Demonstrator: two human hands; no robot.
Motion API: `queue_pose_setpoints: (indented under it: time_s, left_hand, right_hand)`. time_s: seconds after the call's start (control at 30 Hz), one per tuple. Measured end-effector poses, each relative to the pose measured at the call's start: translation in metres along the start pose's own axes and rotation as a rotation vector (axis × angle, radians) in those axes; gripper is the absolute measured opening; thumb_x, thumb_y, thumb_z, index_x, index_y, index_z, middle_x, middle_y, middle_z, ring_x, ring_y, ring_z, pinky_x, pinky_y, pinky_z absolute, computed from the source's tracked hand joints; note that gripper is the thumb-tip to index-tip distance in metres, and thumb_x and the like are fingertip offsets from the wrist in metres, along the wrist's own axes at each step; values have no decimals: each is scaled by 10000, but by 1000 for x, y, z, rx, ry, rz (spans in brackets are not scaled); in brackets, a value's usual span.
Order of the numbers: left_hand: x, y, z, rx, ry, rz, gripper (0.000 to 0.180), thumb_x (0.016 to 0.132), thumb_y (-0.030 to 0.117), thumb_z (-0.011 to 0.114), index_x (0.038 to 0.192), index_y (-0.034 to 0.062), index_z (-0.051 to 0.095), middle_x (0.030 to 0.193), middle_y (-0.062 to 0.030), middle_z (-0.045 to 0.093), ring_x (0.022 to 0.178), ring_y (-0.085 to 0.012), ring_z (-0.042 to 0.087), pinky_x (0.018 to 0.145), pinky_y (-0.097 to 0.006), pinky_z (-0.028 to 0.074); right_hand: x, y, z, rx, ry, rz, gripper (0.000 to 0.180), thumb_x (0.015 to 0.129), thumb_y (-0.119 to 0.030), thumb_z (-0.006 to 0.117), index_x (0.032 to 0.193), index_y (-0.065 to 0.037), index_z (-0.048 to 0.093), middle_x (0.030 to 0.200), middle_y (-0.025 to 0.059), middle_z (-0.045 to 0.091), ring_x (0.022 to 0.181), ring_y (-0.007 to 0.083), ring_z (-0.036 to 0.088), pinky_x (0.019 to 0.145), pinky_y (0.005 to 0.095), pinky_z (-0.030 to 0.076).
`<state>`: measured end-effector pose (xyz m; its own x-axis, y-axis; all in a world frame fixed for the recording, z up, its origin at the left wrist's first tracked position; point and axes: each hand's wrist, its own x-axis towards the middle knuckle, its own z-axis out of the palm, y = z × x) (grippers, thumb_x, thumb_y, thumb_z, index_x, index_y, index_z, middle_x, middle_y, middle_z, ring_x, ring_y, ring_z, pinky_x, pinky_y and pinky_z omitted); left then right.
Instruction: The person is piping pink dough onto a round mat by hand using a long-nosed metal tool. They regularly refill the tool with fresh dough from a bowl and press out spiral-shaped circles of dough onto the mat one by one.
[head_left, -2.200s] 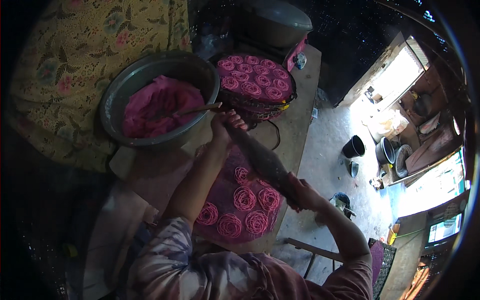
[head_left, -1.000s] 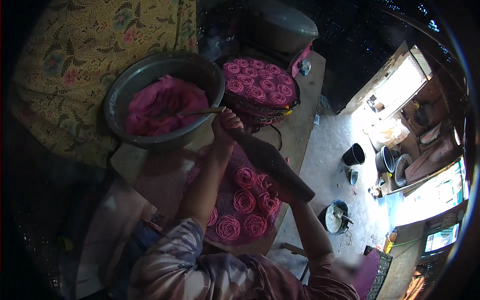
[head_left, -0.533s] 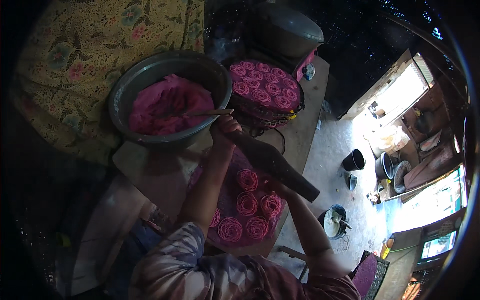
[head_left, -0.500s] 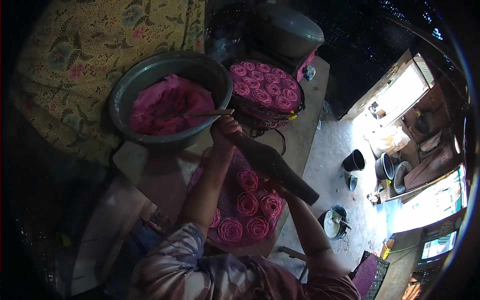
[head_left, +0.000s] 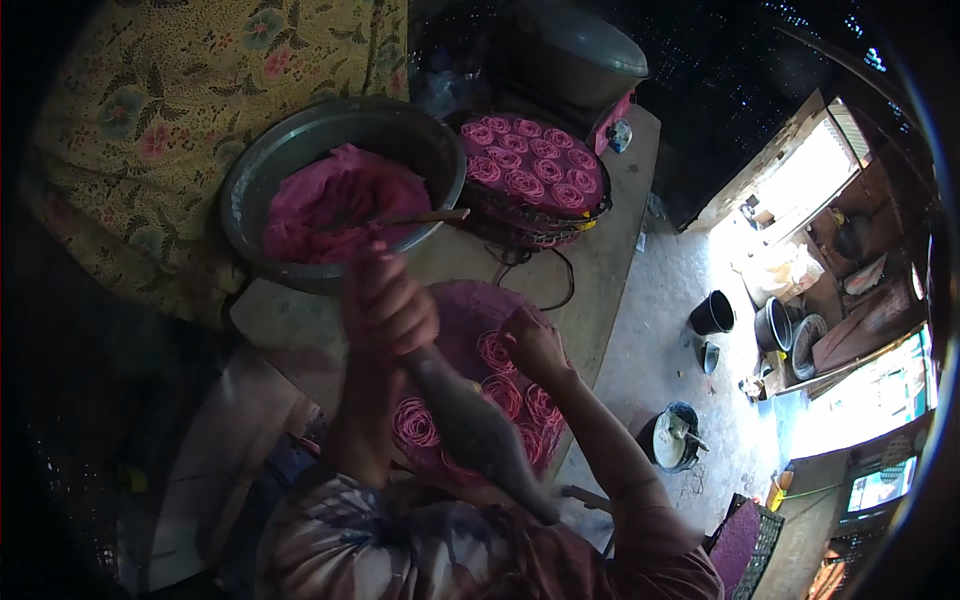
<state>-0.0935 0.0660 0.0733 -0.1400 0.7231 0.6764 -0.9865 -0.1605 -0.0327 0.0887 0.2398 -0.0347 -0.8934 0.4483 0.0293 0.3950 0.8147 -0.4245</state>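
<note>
My left hand (head_left: 395, 310), blurred by motion, is closed round the upper end of a long dark bar (head_left: 470, 425), thick along its middle and tapering toward my chest. It hangs over a round purple sheet (head_left: 460, 310) that bears several pink noodle swirls (head_left: 416, 422). Over the far right part of the sheet, my right hand (head_left: 533, 348) has its fingers curled beside a swirl; what they hold, if anything, is hidden. A big grey basin (head_left: 240, 190) of pink dough (head_left: 340, 190) stands at the far left, a wooden stick (head_left: 425, 216) leaning on its rim.
Beyond lies a stack of round trays (head_left: 530, 205) topped with pink swirls, with a dark cord (head_left: 568, 275) beside it. A large lidded pot (head_left: 580, 70) stands at the back. Buckets (head_left: 712, 314) sit on the floor to the right. Patterned cloth (head_left: 200, 60) hangs at the left.
My left hand has come down and left, away from the basin rim, swinging the bar with it toward my chest. My right hand has moved up and left, out from behind the bar.
</note>
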Motion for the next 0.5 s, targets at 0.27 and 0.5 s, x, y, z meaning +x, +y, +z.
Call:
queue_pose_setpoints:
  time_s: [0.27,0.5]
  left_hand:
    - [-85,68,142,652,9,134,543,1003,324,77,601,103,368,414,-73,459,294,-185,432,306,-346,416]
    - [-123,67,181,768,72,297,524,1015,306,97,599,103,342,377,-75,421,257,-178,397,262,-331,394]
  right_hand:
    - [-52,14,2,-4,112,-146,205,752,-41,568,886,-109,708,1054,111,537,1070,315,502,937,436,394]
    - [-72,2,13,32,53,-7,169,788,-74,577,906,-97,696,1043,120,550,1048,304,513,916,436,395]
